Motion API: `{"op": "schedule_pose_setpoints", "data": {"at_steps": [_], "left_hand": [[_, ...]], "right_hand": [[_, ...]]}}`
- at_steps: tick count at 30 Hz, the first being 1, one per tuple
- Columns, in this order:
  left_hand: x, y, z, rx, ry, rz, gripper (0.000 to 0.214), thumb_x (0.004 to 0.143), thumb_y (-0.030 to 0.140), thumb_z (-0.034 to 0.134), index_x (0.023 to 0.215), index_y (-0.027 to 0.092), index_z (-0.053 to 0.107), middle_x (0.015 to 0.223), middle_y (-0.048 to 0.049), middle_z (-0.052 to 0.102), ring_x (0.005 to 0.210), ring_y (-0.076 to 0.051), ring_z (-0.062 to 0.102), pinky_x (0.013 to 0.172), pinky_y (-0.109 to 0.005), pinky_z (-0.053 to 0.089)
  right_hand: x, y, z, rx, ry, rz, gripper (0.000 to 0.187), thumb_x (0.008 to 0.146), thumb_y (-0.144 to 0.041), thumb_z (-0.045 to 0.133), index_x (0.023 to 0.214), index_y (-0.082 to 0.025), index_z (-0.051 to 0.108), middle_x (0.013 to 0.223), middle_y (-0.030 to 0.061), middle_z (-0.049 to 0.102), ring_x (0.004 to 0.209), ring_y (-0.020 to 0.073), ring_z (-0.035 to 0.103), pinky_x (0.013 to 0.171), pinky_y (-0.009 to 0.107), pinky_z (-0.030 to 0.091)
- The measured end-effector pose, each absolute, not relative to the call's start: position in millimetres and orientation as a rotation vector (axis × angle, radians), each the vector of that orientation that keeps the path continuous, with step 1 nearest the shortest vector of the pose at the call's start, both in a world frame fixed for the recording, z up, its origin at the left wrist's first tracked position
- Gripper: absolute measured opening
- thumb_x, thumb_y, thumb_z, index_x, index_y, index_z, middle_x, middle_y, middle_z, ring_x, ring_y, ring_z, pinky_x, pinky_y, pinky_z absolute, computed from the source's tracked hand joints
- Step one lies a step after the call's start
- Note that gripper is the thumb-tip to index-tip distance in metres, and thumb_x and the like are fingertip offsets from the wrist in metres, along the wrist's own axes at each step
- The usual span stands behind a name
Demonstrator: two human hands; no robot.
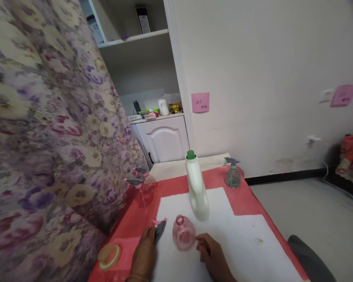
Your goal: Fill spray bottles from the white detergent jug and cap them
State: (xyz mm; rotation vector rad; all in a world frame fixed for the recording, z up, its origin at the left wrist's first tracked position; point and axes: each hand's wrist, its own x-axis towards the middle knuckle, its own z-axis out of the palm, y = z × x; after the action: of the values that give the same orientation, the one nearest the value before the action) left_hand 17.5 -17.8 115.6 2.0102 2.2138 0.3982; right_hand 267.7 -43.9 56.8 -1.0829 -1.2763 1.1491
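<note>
A pink see-through spray bottle body (183, 233) stands uncapped on a white cloth (247, 243). My right hand (212, 254) rests beside it, fingers curled against its lower right side. My left hand (144, 252) holds a grey spray head with a pink trigger (160, 228) just left of the bottle. A tall white detergent bottle with a green cap (197, 188) stands right behind the pink bottle.
A red table (253, 199) carries a pink spray bottle (142, 188) at the left, a clear greenish spray bottle (232, 174) at the back right, and a round lid (109, 256) at the near left. A flowered curtain (47, 137) hangs at left. A white cabinet (164, 137) stands behind.
</note>
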Motion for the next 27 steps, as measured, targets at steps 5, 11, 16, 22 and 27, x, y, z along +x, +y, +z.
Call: {"op": "schedule_pose_setpoints", "data": {"at_steps": [5,11,16,22,27], "left_hand": [[20.2,-14.3,128.8,2.023,2.156,0.358,0.039,0.085,0.01,0.038,0.113,0.019,0.064,0.106,-0.0092,0.065,0.089,-0.019,0.066,0.077,-0.028,0.047],[23.6,-14.4,150.9,2.053,2.043,0.617,0.037,0.085,0.021,0.04,0.115,0.02,0.061,0.109,-0.0083,0.067,0.101,-0.022,0.064,0.086,-0.031,0.049],[41.0,-34.6,200.0,1.76,1.816,1.28,0.04,0.085,0.042,0.049,0.117,0.02,0.059,0.104,-0.0069,0.068,0.094,-0.025,0.064,0.082,-0.034,0.052],[88.4,-68.4,270.1,1.252,1.283,1.761,0.035,0.081,0.045,0.068,0.108,0.024,0.063,0.076,0.005,0.06,0.07,-0.012,0.055,0.071,-0.02,0.049],[110.2,-73.3,279.6,1.054,1.073,1.829,0.033,0.075,0.039,0.076,0.102,0.022,0.067,0.084,0.0037,0.064,0.065,-0.007,0.053,0.066,-0.016,0.049]], "right_hand": [[266.9,-42.1,53.8,-1.095,-1.284,1.154,0.022,0.076,-0.023,0.054,0.093,-0.02,0.067,0.072,-0.0004,0.065,0.056,0.0162,0.061,0.055,0.027,0.048],[266.5,-41.6,51.3,-1.071,-1.288,1.15,0.021,0.076,-0.026,0.055,0.093,-0.02,0.067,0.071,-0.0006,0.065,0.054,0.0162,0.06,0.055,0.028,0.048],[266.9,-42.8,51.6,-1.066,-1.29,1.152,0.02,0.077,-0.028,0.055,0.092,-0.021,0.067,0.07,-0.0016,0.064,0.053,0.016,0.06,0.055,0.028,0.047],[266.9,-43.7,51.0,-1.072,-1.299,1.138,0.021,0.078,-0.023,0.054,0.094,-0.02,0.067,0.073,-0.0006,0.064,0.056,0.0155,0.06,0.056,0.027,0.047],[266.4,-43.8,50.0,-1.066,-1.318,1.144,0.022,0.077,-0.021,0.051,0.094,-0.018,0.065,0.072,-0.0002,0.063,0.054,0.015,0.059,0.054,0.026,0.047]]}}
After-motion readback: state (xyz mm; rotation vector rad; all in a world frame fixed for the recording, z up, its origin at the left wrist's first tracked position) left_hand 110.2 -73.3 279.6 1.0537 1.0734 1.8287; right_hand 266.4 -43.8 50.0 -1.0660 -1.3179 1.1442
